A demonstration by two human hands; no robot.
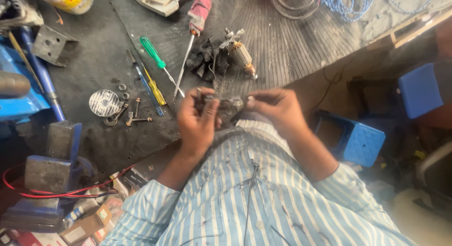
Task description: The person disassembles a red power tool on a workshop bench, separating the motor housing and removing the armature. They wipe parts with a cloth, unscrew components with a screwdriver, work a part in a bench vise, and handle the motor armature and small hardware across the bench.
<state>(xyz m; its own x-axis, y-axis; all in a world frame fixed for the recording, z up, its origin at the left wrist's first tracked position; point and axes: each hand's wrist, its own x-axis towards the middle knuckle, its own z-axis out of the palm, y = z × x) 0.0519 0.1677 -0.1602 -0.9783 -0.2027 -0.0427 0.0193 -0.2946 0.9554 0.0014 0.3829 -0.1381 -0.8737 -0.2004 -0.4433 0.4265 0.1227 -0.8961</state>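
My left hand [197,121] and my right hand [275,109] both grip a small dark metal part [225,106] held between them above the front edge of the black workbench [292,39]. The picture is blurred, so the part's shape is unclear. Just beyond my hands lies a motor armature with copper windings [241,54] beside a black rag [205,60]. A pink-handled screwdriver [194,27] and a green-handled screwdriver [155,55] lie further back on the left.
A round perforated metal disc [104,102], washers and screws [136,112] lie at left. A blue bench vise [52,166] with red wires [61,193] stands at lower left. Blue cable [348,3] coils at the back. Blue stools [355,140] stand at right.
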